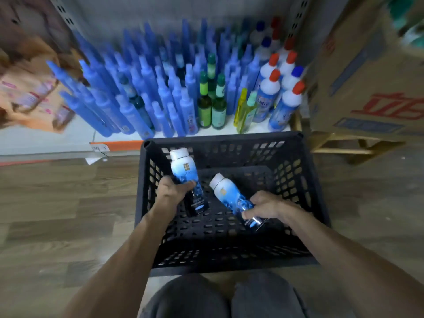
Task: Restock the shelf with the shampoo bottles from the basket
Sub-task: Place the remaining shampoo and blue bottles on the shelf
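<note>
A black plastic basket (229,255) stands on the floor in front of a low white shelf (68,136). Inside it my left hand (172,189) grips a blue-and-white shampoo bottle (183,166) with a white cap, held nearly upright near the basket's left wall. My right hand (263,206) grips a second shampoo bottle (226,191) of the same kind, tilted with its cap pointing up and left. I see no other bottle in the basket.
The shelf carries several blue spray bottles (137,88), green bottles (211,106), yellow ones (244,111) and white bottles with red or blue caps (282,92). A cardboard box (367,88) on a wooden stool stands at the right. Packaged goods (32,92) lie at the left.
</note>
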`<state>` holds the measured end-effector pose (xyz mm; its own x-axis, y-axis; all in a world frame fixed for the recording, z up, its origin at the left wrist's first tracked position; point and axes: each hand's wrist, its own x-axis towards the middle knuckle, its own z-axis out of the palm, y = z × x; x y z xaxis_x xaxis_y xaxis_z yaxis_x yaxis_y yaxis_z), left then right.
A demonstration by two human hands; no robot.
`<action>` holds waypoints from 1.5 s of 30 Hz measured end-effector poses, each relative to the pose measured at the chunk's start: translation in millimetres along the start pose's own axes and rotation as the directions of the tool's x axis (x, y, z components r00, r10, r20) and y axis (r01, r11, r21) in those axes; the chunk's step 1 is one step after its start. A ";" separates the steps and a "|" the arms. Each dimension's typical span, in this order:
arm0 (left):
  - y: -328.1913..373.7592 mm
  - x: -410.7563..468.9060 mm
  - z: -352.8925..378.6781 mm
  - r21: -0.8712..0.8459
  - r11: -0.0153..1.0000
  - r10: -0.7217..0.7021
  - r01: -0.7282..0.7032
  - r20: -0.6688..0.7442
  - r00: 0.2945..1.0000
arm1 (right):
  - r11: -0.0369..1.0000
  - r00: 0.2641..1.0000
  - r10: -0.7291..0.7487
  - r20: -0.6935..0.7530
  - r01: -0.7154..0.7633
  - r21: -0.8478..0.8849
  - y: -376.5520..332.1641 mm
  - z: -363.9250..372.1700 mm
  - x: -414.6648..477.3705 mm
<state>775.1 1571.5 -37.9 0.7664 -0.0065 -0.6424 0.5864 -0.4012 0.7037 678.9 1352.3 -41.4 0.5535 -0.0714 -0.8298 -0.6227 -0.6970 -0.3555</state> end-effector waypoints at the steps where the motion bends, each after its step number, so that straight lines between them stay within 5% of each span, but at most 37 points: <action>1: 18.3 -23.0 -8.1 0.026 1.000 0.013 -0.014 0.012 1.000 | 0.997 0.999 -0.014 -0.037 0.017 0.074 -7.2 -12.2 -25.4; 8: 177.3 -189.4 -77.1 0.032 0.996 0.077 -0.080 0.082 0.994 | 0.936 0.978 -0.083 -0.191 0.142 0.322 -93.4 -110.4 -234.1; 18: 443.7 -400.5 -218.0 0.101 0.963 0.243 -0.249 0.069 0.968 | 0.896 0.925 -0.175 -0.338 0.292 0.335 -239.3 -270.7 -511.5; 25: 559.6 -487.1 -316.7 0.058 0.916 0.400 -0.398 -0.028 0.916 | 0.818 0.812 -0.292 -0.505 0.486 0.308 -337.2 -352.3 -632.5; 31: 618.1 -523.0 -376.5 -0.019 0.864 0.500 -0.503 -0.080 0.862 | 0.685 0.719 -0.294 -0.629 0.618 0.386 -406.3 -369.3 -676.5; 45: 696.0 -495.4 -374.4 -0.050 0.804 0.590 -0.593 -0.059 0.805 | 0.515 0.692 -0.346 -0.633 0.704 0.489 -453.5 -436.9 -658.7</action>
<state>901.8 1638.4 883.7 0.9785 -0.1880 -0.0843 0.0303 -0.2732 0.9615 838.3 1403.6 854.3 0.9487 -0.2603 -0.1792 -0.2013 -0.0604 -0.9777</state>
